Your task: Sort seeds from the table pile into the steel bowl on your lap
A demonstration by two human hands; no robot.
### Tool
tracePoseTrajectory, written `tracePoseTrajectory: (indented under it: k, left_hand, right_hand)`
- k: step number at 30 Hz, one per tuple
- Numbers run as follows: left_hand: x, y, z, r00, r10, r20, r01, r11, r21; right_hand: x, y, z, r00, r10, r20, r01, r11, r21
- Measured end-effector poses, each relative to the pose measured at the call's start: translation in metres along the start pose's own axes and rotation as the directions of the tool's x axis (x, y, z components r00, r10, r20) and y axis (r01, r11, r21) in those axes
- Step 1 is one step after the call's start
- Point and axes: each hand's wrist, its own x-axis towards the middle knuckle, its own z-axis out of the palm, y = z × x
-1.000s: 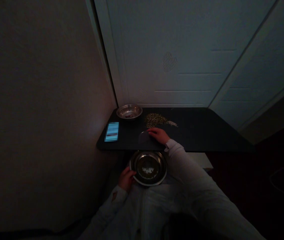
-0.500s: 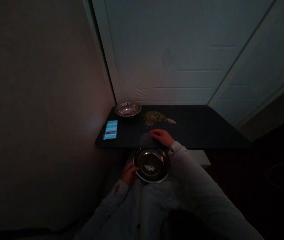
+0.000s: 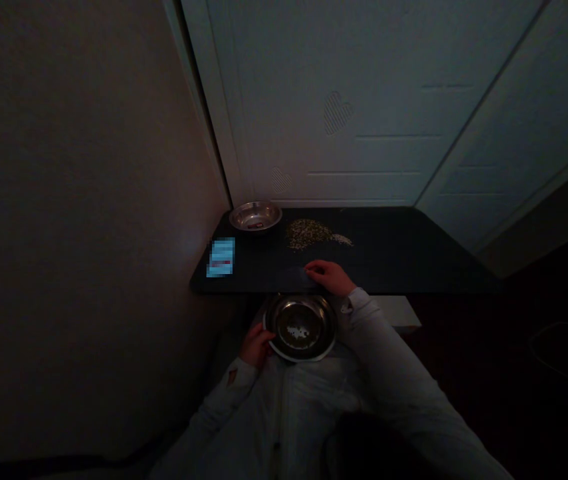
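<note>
My left hand (image 3: 257, 345) is closed on the left rim of a shiny steel bowl (image 3: 331, 333) at my lap, below the table's front edge. A small patch of white grains or pieces (image 3: 298, 331) shows in the middle of this bowl. Over the front of the table is my right hand (image 3: 331, 277), its fingers pinched together. A faint grey flat shape (image 3: 298, 277) lies beside those fingertips; the dim light hides what it is and whether I grip it. Beyond my right hand lie a spread pile of greenish-tan seeds or grains (image 3: 308, 233) and a small pale heap (image 3: 343, 239) touching its right side.
A second steel bowl (image 3: 256, 217) stands at the back left of the dark table (image 3: 404, 253), with a small reddish mark inside. In front of it lies a glowing, blurred phone-like screen (image 3: 221, 257). A white panel (image 3: 379, 107) rises behind; a wall (image 3: 114, 200) closes the left.
My right hand has shifted slightly right, and the grey shape beside it looks smaller and darker. My left hand stays on the bowl's rim. The whole view has shifted slightly.
</note>
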Motion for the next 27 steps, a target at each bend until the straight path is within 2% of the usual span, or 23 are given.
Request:
tracePoseTrajectory:
  k: [16, 27]
  left_hand:
    - [0.0034, -0.0041, -0.0012, 0.998, 0.038, 0.048, -0.038, 0.999, -0.002]
    - [0.0034, -0.0029, -0.0007, 1.0, 0.013, 0.012, -0.014, 1.0, 0.025]
  right_hand:
    - [-0.0009, -0.0007, -0.0012, 0.999, 0.022, 0.04, -0.022, 1.0, -0.02]
    - [-0.0013, -0.0013, -0.0015, 0.996, 0.03, 0.081, -0.028, 0.999, -0.021]
